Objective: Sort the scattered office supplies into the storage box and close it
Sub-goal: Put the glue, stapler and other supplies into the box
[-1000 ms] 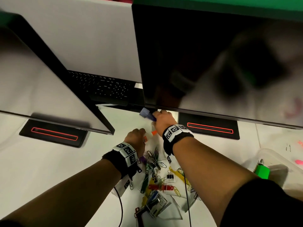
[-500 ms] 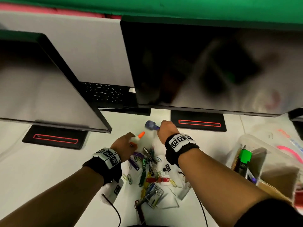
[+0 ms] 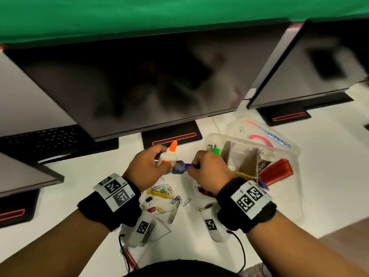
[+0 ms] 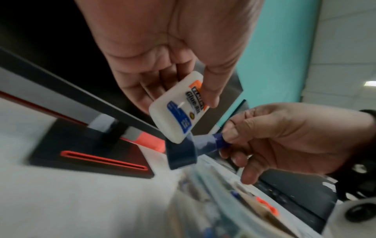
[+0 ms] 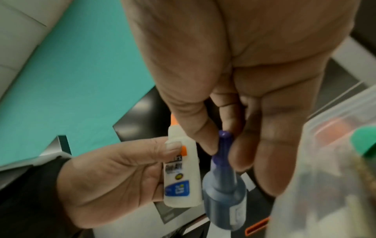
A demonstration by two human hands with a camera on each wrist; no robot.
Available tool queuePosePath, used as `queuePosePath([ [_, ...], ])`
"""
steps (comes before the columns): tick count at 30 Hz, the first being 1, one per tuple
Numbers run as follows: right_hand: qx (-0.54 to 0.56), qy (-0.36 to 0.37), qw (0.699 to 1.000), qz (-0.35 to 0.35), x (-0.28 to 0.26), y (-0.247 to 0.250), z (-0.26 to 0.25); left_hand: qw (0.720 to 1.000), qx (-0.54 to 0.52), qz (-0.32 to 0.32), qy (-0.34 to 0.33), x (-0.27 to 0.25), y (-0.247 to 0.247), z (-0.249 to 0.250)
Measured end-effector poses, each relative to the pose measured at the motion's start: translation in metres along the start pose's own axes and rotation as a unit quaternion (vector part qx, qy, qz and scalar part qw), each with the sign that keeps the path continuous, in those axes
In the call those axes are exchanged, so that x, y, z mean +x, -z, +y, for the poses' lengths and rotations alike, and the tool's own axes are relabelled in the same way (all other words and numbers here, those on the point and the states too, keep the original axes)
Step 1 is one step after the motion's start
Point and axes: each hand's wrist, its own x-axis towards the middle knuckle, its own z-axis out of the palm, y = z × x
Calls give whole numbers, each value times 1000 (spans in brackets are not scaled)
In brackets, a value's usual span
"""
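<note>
My left hand (image 3: 148, 166) holds a small white glue bottle (image 3: 168, 155) with an orange tip, upright above the desk; its label shows in the left wrist view (image 4: 179, 109). My right hand (image 3: 205, 168) pinches the purple cap end of a blue glue bottle (image 3: 179, 166), which lies sideways and touches the white bottle (image 5: 181, 173). The blue bottle (image 5: 225, 190) hangs from my thumb and fingers. The clear storage box (image 3: 287, 148) stands open just right of my hands, holding a green marker (image 3: 215, 150) and a red stapler (image 3: 276, 172).
Loose paper clips (image 3: 165, 194) and small binder clips lie on the white desk below my hands. Monitors (image 3: 139, 82) overhang the back, their black stands (image 3: 171, 134) just behind my hands. A black keyboard (image 3: 44, 140) sits at the left. The box's clear lid (image 3: 259, 124) lies behind it.
Both hands have lifted off the desk and come together, moving toward the box. The white and blue glue bottles now touch. The view has swung right, showing the whole box.
</note>
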Motion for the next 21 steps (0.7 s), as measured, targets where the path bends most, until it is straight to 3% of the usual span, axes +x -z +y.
queuePosePath([
  [9,148,-5,986,75,-68,58,88,986,-49,-94,-128,13,-77,97],
  [14,88,-64,981,162,-89,100,151,974,-84,-161,-136,14,-134,126],
  [17,53,-103,981,154,-98,112,177,969,-43,-193,-147,14,-161,136],
  [21,10,-110,990,88,-109,108,191,962,51,-209,-168,21,-189,151],
])
